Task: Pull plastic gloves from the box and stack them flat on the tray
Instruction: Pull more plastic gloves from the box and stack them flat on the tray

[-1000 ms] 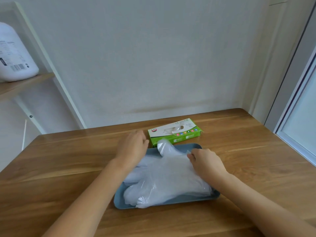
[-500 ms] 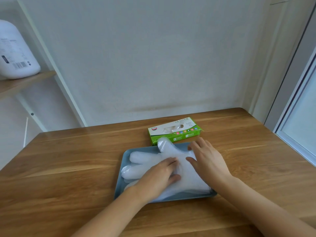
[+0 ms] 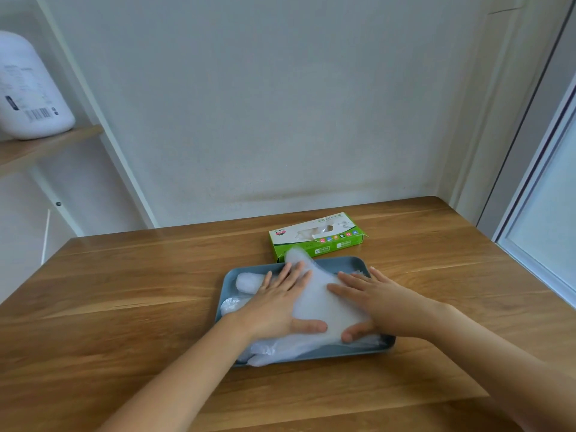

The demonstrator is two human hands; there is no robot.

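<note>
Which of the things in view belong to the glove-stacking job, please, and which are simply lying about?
Part of the job: plastic gloves, pressed flat by the left hand and right hand; blue tray under them; green glove box behind the tray.

Just lying about: white jug on the wooden shelf, upper left.

White jug (image 3: 29, 92) on wooden shelf (image 3: 46, 148).

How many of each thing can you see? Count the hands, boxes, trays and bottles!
Hands: 2 (left hand, right hand)
Green box: 1
Blue tray: 1
Pile of plastic gloves: 1 (too see-through to count singly)
White jug: 1
Total: 6
</note>
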